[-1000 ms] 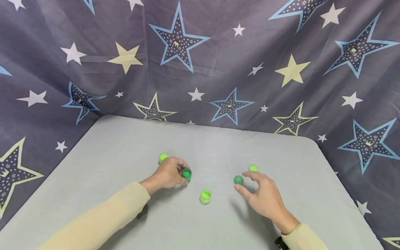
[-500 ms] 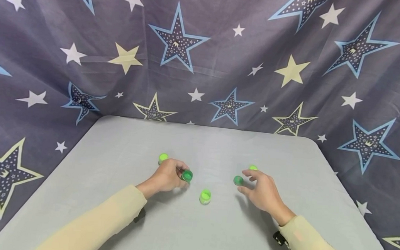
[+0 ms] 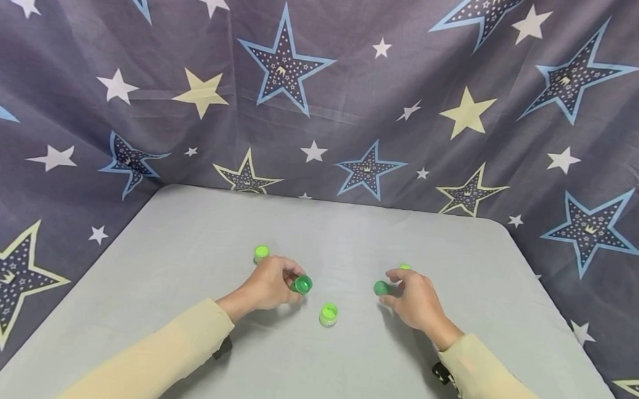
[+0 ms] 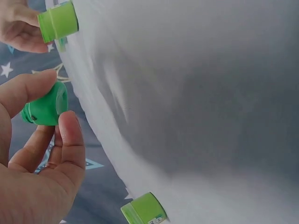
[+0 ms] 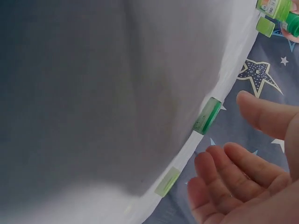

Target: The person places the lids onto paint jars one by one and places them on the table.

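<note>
My left hand (image 3: 270, 282) pinches a small dark green jar (image 3: 302, 285) between thumb and fingers, held up off the table and tilted. In the left wrist view, the thumb and a fingertip press opposite sides of the green jar (image 4: 46, 105). My right hand (image 3: 417, 300) hovers beside a second dark green jar (image 3: 381, 288) on the table. Its thumb and fingers are spread apart, and the right wrist view shows a gap between them and the green jar (image 5: 207, 115). Between the hands, nearer me, stands a light green jar (image 3: 329, 314).
Another light green jar (image 3: 261, 253) stands just behind my left hand. A further light green jar (image 3: 405, 267) is partly hidden behind my right fingers. The pale grey cloth-covered table (image 3: 313, 372) ends at a star-patterned dark curtain (image 3: 327, 89).
My left hand has shifted slightly right and toward me, tilting its dark green jar further. The right hand has moved a little left, closer over the second dark green jar, which stayed put.
</note>
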Tool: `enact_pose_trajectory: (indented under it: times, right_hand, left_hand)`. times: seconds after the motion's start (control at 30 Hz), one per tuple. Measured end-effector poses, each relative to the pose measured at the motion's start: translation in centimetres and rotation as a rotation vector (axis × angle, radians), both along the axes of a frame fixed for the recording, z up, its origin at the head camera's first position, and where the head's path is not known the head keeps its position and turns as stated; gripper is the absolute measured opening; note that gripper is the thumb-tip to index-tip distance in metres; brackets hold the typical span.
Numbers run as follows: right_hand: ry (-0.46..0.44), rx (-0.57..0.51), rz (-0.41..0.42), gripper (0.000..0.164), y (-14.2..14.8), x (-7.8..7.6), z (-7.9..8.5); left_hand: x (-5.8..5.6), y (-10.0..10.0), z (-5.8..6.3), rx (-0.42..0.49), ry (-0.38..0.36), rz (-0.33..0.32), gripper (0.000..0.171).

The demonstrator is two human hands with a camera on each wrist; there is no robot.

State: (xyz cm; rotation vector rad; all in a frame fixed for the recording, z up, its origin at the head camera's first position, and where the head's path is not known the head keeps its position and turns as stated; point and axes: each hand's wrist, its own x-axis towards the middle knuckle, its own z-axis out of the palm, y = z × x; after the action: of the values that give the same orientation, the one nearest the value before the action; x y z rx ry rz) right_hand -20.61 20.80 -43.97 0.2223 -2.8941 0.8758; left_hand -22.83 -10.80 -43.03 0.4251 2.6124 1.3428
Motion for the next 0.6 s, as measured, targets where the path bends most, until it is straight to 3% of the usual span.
enact_pose_trajectory:
  times: [0.6]
  right_hand:
    - [-0.137, -0.083, -0.061, 0.042, 0.3, -1.6, -0.4]
  left_hand:
    - [0.2, 0.1, 0.3, 0.009, 0.013, -0.018, 0.032]
